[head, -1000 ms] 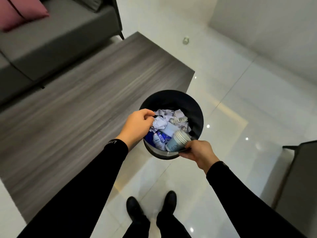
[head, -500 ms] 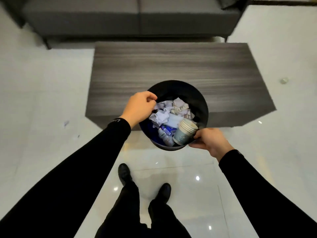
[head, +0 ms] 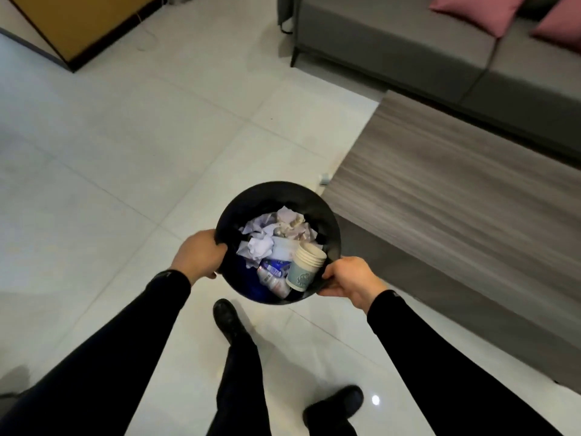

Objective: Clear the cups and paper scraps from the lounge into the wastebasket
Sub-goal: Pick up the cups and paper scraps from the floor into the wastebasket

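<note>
A round black wastebasket point(head: 283, 191) is held in front of me above the tiled floor. My left hand point(head: 198, 255) grips its left rim and my right hand point(head: 349, 278) grips its right rim. Inside lie crumpled white paper scraps point(head: 257, 245), a stack of pale paper cups point(head: 305, 265) leaning against the right wall, and a small plastic bottle point(head: 273, 278) with a blue label.
A grey wood-grain coffee table point(head: 456, 196) stands to the right of the basket. Behind it is a grey sofa point(head: 408, 42) with pink cushions point(head: 474, 7). A small white scrap point(head: 325, 178) lies on the floor by the table's corner. A yellow panel point(head: 78, 23) stands at far left.
I have turned left while carrying the wastebasket, so the table now lies to my right instead of straight ahead. Both hands keep their hold on the rim. My feet have stepped.
</note>
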Demonstrator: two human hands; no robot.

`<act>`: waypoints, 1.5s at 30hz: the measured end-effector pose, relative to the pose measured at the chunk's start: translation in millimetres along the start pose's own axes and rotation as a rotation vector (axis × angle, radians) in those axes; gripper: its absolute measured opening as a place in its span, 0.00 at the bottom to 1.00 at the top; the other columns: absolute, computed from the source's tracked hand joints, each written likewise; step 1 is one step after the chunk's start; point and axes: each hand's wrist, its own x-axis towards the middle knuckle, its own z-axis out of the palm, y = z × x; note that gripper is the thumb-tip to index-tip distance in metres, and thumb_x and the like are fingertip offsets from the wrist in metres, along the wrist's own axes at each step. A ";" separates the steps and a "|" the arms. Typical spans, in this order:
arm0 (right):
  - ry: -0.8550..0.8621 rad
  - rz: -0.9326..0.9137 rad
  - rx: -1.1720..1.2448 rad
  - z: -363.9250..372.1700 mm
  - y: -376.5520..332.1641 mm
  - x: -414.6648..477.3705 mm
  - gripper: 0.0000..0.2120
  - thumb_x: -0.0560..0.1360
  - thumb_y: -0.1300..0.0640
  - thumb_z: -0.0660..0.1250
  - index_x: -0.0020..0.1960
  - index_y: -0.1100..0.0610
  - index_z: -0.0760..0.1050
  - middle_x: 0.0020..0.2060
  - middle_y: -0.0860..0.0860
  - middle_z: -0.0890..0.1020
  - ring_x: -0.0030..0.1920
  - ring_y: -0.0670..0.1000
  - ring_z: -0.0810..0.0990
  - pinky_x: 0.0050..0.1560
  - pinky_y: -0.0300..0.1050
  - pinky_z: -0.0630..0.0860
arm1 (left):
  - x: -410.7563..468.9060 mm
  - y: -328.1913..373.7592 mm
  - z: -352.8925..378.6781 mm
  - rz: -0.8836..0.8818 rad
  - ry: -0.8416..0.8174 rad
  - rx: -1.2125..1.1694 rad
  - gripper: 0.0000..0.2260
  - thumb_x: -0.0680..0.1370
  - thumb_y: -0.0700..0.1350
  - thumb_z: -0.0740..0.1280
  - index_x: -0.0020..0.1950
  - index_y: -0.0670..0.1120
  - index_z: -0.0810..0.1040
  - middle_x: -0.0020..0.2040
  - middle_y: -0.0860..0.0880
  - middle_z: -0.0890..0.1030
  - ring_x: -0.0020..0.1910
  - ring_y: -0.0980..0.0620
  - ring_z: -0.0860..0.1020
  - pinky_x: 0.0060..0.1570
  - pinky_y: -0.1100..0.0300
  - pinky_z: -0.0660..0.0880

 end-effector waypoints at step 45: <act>0.341 -0.098 -1.258 102.2 158.0 587.3 0.15 0.73 0.65 0.63 0.59 0.66 0.76 0.56 0.66 0.79 0.59 0.66 0.75 0.61 0.53 0.71 | 410.1 -325.8 159.4 -0.426 -0.062 -0.403 0.04 0.75 0.44 0.65 0.48 0.50 0.78 0.49 0.47 0.83 0.45 0.49 0.82 0.45 0.52 0.79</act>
